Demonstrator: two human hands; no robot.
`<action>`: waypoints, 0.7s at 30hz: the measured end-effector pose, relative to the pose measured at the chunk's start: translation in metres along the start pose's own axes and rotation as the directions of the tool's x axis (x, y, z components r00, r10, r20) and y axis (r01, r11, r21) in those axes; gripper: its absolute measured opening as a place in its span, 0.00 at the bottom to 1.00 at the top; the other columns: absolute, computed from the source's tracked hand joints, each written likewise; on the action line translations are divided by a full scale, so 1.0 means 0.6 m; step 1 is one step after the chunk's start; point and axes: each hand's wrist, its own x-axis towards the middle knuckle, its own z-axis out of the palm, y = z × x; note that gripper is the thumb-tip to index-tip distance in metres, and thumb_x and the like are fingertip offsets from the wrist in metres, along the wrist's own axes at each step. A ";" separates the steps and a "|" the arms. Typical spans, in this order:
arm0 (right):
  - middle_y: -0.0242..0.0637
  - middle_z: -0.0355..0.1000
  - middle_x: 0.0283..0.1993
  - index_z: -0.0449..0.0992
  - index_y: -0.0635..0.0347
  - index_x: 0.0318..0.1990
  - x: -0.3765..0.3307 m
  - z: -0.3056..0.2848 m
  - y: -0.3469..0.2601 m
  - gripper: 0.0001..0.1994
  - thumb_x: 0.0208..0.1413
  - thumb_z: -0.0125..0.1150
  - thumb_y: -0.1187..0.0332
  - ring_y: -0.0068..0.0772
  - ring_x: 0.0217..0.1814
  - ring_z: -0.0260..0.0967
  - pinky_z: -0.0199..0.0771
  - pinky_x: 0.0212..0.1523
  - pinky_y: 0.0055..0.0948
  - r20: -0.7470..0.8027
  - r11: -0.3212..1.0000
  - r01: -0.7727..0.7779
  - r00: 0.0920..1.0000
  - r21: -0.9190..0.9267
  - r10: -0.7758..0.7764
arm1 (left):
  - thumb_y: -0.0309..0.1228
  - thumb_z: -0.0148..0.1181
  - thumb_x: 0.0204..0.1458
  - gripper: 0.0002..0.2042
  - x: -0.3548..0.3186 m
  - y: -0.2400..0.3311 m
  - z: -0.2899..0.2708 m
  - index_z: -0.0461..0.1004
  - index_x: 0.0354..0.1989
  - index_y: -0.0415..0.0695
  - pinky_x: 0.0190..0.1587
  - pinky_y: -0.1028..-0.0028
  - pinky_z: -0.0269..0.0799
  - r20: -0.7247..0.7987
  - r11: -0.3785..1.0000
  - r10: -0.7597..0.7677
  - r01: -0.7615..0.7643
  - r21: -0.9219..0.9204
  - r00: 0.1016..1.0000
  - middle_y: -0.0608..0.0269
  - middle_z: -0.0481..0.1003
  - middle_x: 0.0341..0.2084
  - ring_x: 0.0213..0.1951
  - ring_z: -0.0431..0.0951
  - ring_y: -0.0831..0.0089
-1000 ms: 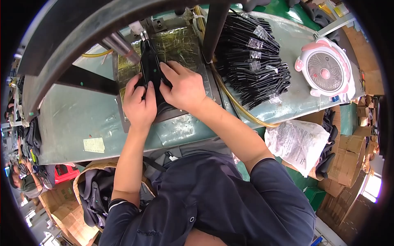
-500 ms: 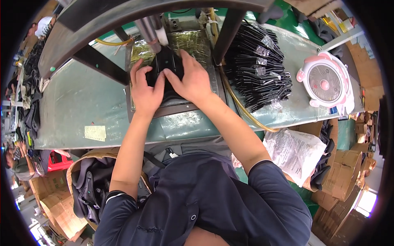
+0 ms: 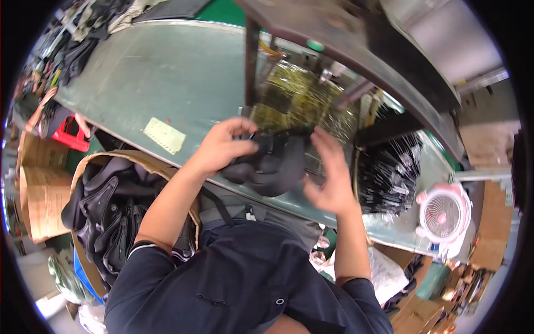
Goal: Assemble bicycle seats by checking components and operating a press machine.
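I have the left hand (image 3: 231, 146) near the centre of the frame, thumb and fingers pinched together on the upper left edge of a black part (image 3: 270, 170). The right hand (image 3: 332, 181) is spread wide at the part's right side, thumb well apart from the fingers; motion blur keeps me from telling whether it touches. I judge that the left pinch carries the weight, since it is the only firm hold I can make out, and that the right palm faces the part so as to steady or catch that side.

The part hangs mid-frame, covering the near edge of the worktop (image 3: 183, 72); I cannot tell whether it rests there. It looks matte black and softly padded, with rounded lobes along its lower side and a flatter, slightly shiny patch near the left fingers. Its finer outline is smeared.

Just beyond, at upper centre, a plate under yellowish film (image 3: 295, 97) lies beneath a dark metal frame (image 3: 414, 103), probably set there within easy reach of both hands. At lower left, a carton (image 3: 88, 270) holds similar black pieces (image 3: 117, 203), presumably kept beside the person for a short reach. Right of the plate, thin black strips (image 3: 389, 175) lie heaped together, and farther right a pink-and-white fan (image 3: 444, 214) stands near the worktop's edge.
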 end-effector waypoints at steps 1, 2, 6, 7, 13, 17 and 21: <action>0.55 0.77 0.61 0.67 0.66 0.72 0.002 0.019 -0.031 0.37 0.54 0.73 0.66 0.55 0.64 0.77 0.73 0.68 0.39 0.121 1.000 -0.007 0.993 -0.013 0.009 | 0.26 0.67 0.57 0.17 -0.034 0.002 -0.028 0.78 0.54 0.35 0.45 0.66 0.83 0.133 0.952 -0.166 0.194 -0.235 0.977 0.56 0.83 0.42 0.40 0.85 0.60; 0.56 0.74 0.66 0.65 0.64 0.74 0.001 0.044 -0.060 0.43 0.50 0.77 0.65 0.58 0.68 0.74 0.69 0.72 0.40 0.240 1.000 -0.015 0.970 -0.019 0.019 | 0.30 0.62 0.62 0.17 -0.076 0.020 -0.046 0.76 0.57 0.34 0.43 0.59 0.85 0.114 0.839 -0.319 0.336 -0.429 0.941 0.53 0.83 0.43 0.42 0.86 0.56; 0.55 0.76 0.65 0.62 0.67 0.75 0.008 0.142 -0.144 0.47 0.49 0.82 0.67 0.53 0.64 0.78 0.78 0.64 0.41 0.559 0.787 -0.477 0.802 0.392 0.208 | 0.51 0.39 0.75 0.30 -0.208 -0.022 -0.160 0.69 0.66 0.33 0.14 0.66 0.81 0.089 0.510 -0.382 0.290 -0.810 0.920 0.40 0.83 0.46 0.28 0.87 0.42; 0.50 0.82 0.52 0.63 0.71 0.74 -0.009 0.203 -0.132 0.43 0.53 0.80 0.68 0.44 0.45 0.84 0.83 0.49 0.38 0.386 0.682 -0.370 0.912 0.631 0.137 | 0.52 0.42 0.75 0.29 -0.230 -0.053 -0.192 0.71 0.62 0.34 0.14 0.69 0.80 -0.113 0.579 -0.376 0.139 -0.803 0.920 0.41 0.83 0.44 0.27 0.87 0.50; 0.41 0.78 0.39 0.63 0.75 0.66 0.242 0.353 -0.093 0.33 0.59 0.74 0.69 0.29 0.39 0.76 0.75 0.42 0.34 0.256 0.203 -0.404 0.821 0.892 0.510 | 0.33 0.66 0.67 0.13 -0.374 -0.171 -0.337 0.77 0.53 0.38 0.44 0.74 0.81 -0.875 0.988 -0.101 0.154 -0.031 0.474 0.62 0.81 0.44 0.42 0.83 0.74; 0.56 0.59 0.77 0.39 0.73 0.81 0.315 0.364 -0.084 0.52 0.60 0.74 0.72 0.37 0.62 0.76 0.78 0.62 0.35 0.211 0.167 -0.351 0.813 0.922 0.543 | 0.34 0.70 0.62 0.14 -0.432 -0.260 -0.361 0.78 0.46 0.35 0.48 0.68 0.78 -0.875 0.787 0.168 0.473 0.396 0.454 0.56 0.80 0.39 0.41 0.81 0.67; 0.41 0.70 0.68 0.63 0.67 0.74 0.202 0.316 -0.093 0.34 0.63 0.70 0.76 0.28 0.60 0.78 0.81 0.59 0.30 0.383 0.409 -0.486 0.870 0.772 0.309 | 0.36 0.70 0.60 0.18 -0.454 -0.334 -0.331 0.78 0.49 0.33 0.58 0.56 0.75 -0.794 0.537 0.179 0.619 0.573 0.581 0.44 0.81 0.48 0.51 0.80 0.47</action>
